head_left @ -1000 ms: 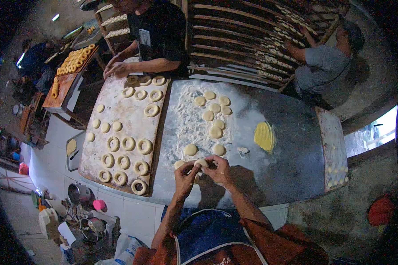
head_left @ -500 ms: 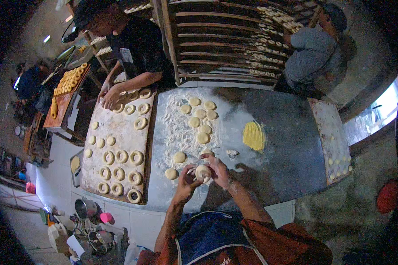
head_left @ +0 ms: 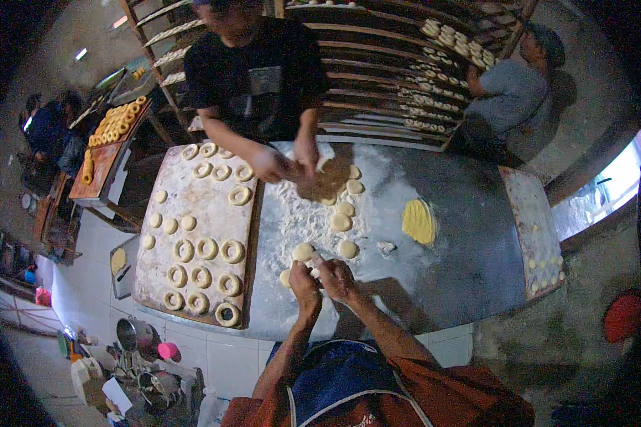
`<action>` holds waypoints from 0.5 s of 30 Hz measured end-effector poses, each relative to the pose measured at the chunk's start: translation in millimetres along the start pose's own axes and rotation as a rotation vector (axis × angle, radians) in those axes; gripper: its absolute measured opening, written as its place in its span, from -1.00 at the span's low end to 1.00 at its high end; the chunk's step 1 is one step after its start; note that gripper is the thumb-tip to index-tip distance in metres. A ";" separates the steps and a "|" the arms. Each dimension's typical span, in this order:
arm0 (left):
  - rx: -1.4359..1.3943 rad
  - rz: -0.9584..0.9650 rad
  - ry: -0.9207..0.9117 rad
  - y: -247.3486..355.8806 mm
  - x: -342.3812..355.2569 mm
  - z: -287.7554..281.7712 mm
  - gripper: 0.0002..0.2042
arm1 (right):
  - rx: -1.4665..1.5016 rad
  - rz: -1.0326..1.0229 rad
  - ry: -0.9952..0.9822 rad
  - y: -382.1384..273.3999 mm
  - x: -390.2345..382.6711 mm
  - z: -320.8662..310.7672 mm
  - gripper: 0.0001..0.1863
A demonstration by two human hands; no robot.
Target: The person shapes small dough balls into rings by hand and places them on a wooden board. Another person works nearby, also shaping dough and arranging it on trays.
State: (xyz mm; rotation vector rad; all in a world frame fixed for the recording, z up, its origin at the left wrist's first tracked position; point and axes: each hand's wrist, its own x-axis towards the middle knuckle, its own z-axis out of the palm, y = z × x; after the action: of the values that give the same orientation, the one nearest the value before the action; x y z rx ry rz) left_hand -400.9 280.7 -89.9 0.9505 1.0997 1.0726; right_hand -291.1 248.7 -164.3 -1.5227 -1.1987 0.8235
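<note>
My left hand (head_left: 305, 287) and my right hand (head_left: 337, 278) are close together above the near part of the metal table, both closed with curled fingers. Between them a bit of pale dough ball (head_left: 316, 272) shows; the fingers hide the rest. Just beyond my fingertips lies a round dough piece (head_left: 304, 252), with another dough round (head_left: 348, 249) to its right. A further round (head_left: 285, 277) is partly covered beside my left hand. More flattened dough rounds (head_left: 341, 222) rest on the floured surface farther off.
On the left, a wooden board (head_left: 162, 252) carries dough rings and small rounds. A yellow mass (head_left: 419, 221) lies on the metal table (head_left: 470, 235). Across it, a co-worker's hands (head_left: 285, 165) reach over the flour. A second board (head_left: 528, 213) is at right; shelving (head_left: 377, 85) stands behind.
My hands have drawn together and shifted slightly left, covering most of the dough ball. The co-worker across has turned from the ring board, hands now over the flour. The whole view has shifted slightly.
</note>
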 end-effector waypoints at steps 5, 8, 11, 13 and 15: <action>0.229 0.210 -0.131 -9.8 35.4 -46.6 -0.70 | -0.005 0.089 0.020 -25.1 7.9 42.7 -0.38; 0.441 0.205 -0.026 -15.2 48.5 -77.2 -0.68 | -0.178 0.336 -0.172 -136.5 24.3 46.0 -0.39; -0.214 0.000 0.051 -5.6 53.9 -96.6 -0.61 | 0.251 0.290 0.013 -119.9 22.1 85.0 -0.45; 0.007 0.039 -0.035 28.7 54.4 -112.2 -0.58 | 0.216 0.336 -0.037 -93.8 28.0 98.7 -0.48; 0.477 0.311 -0.053 23.8 59.6 -137.7 -0.60 | -0.781 -0.434 0.081 -87.0 27.0 120.6 -0.48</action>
State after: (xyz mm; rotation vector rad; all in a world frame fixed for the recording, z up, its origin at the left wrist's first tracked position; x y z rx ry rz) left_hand -533.4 353.0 -107.2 1.5604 1.2148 1.0421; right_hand -418.9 310.8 -112.9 -1.7596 -1.8223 -0.0243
